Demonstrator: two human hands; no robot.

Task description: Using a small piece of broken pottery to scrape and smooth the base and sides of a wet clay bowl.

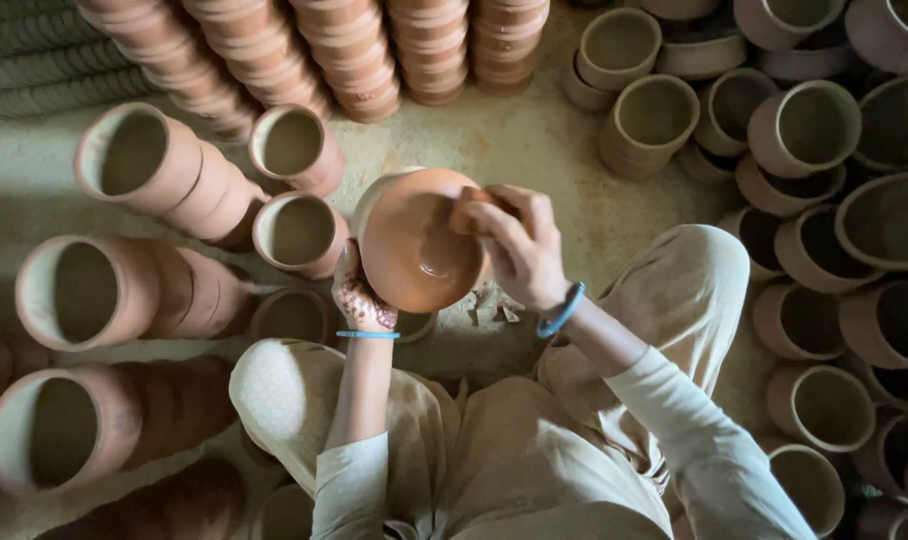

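I hold a round terracotta clay pot (414,240) with its bottom turned toward me, above my knees. My left hand (359,298), with a dark pattern on the back and a blue bangle at the wrist, grips the pot from below at its lower left edge. My right hand (519,250), also with a blue bangle, presses a small piece of clay-coloured material (466,208) against the pot's upper right side. Small clay flakes (494,305) lie on the floor under the pot.
Stacks of clay pots lying on their sides (154,170) fill the left. Upright stacks (354,50) stand at the back. Many open pots (804,130) crowd the right side. My bent knees (694,270) in beige cloth frame the dusty floor (534,140).
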